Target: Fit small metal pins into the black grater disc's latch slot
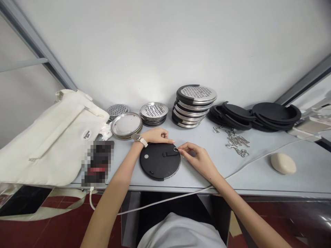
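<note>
A round black disc-shaped cover (160, 165) lies flat at the table's front, with a raised strip, a small slot and a pale round dot on its face. A thin silvery edge shows at its lower right. My left hand (158, 135), with a watch at the wrist, rests on the disc's far rim, thumb stretched to the right and fingers curled down, partly hidden. Between thumb and forefinger, my right hand (192, 156) pinches a small metal hook (176, 149) at the disc's upper right edge, beside the strip. Similar hooks (236, 139) lie in a loose pile to the right.
Behind stand metal lids (126, 124), grater plates (154, 112), a tall stack of black-rimmed graters (198, 94) and black covers (275, 113). A cream bag (51, 144) and blurred-out phone (97, 163) lie left. A white cable (248, 162) crosses the table near a beige rounded object (283, 163).
</note>
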Tool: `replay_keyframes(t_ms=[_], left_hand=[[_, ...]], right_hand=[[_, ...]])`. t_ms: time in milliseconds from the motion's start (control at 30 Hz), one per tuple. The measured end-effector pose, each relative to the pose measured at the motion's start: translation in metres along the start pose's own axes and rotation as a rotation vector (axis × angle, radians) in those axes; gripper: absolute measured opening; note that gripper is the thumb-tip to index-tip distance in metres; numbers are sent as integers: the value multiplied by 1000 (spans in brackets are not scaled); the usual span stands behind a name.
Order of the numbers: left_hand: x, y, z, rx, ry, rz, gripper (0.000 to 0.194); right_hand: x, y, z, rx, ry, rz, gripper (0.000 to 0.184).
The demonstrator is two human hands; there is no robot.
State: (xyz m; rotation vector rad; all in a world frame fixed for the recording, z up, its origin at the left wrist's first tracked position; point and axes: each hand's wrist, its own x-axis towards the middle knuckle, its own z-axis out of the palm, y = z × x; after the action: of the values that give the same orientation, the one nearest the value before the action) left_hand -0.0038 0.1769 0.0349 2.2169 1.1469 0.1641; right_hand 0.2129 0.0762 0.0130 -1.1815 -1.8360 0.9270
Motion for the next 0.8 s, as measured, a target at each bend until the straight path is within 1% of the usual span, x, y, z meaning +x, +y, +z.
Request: replay_keyframes(t_ms=[167, 400, 600, 800], left_hand=[[0, 1, 0, 4, -5, -3, 56], [0, 2, 0, 18, -5, -10, 56], [0, 2, 0, 22, -3, -8, 55], [0, 2, 0, 17, -2, -10, 54]], right_hand=[[-1, -2, 1, -32, 9, -26, 15], [-2, 1, 1, -66, -45, -80, 23], [0, 4, 0, -82, -83, -81, 27], [-2, 2, -1, -75, -96, -73, 28]])
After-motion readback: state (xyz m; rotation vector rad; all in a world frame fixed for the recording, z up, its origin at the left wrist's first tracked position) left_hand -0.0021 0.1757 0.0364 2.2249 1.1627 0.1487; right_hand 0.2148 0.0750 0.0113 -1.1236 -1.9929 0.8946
